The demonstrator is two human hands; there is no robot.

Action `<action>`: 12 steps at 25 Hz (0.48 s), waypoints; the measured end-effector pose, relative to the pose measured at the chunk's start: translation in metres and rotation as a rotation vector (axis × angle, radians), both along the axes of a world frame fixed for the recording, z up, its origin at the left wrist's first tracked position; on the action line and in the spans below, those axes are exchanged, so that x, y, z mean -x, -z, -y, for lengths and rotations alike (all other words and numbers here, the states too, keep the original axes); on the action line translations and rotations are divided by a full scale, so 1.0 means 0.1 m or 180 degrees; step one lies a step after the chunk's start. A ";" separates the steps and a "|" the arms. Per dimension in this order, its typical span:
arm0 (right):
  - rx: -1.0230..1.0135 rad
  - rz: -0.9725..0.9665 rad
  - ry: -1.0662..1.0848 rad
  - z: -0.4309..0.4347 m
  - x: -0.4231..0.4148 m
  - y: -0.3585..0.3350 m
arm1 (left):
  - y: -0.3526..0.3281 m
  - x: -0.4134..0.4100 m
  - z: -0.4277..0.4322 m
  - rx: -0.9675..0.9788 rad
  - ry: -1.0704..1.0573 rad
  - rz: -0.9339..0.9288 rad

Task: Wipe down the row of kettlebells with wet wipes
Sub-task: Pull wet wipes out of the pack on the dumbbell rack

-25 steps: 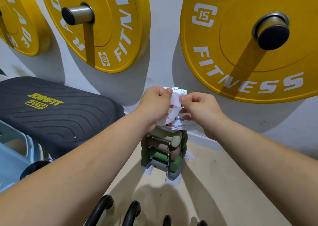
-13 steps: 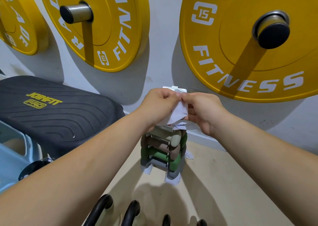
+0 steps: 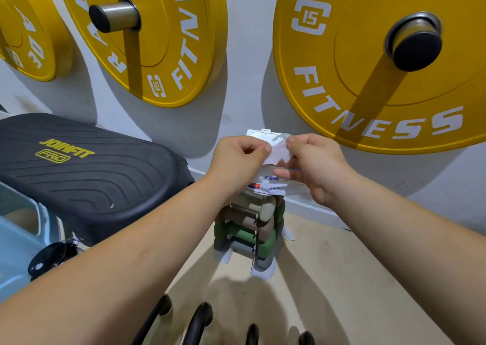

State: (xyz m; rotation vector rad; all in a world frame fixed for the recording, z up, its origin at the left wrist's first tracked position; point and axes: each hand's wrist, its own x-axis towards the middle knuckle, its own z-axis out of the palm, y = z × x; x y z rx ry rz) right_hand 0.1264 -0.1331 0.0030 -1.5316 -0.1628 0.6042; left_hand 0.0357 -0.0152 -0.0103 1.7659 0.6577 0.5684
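A white wet wipe (image 3: 278, 153) is stretched between my two hands above the wipes pack (image 3: 272, 185), which lies on top of a small dumbbell rack. The pack's white lid (image 3: 259, 133) stands open behind the wipe. My left hand (image 3: 240, 160) pinches the wipe's left edge, my right hand (image 3: 314, 164) pinches its right edge. Black kettlebell handles (image 3: 200, 321) show in a row along the bottom edge; their bodies are out of view.
A rack of grey, brown and green dumbbells (image 3: 252, 226) stands on the beige floor by the wall. Yellow weight plates (image 3: 368, 63) hang on wall pegs above. A black padded bench (image 3: 86, 171) and a light blue frame (image 3: 18, 242) fill the left.
My hands have moved slightly apart and the wipe is now spread wider between them, higher above the pack.
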 end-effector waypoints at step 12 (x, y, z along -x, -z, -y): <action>-0.0127 -0.0247 -0.0241 -0.03 0.05 -0.05 | -0.05 -0.02 0.13 -0.0283 0.0116 -0.0034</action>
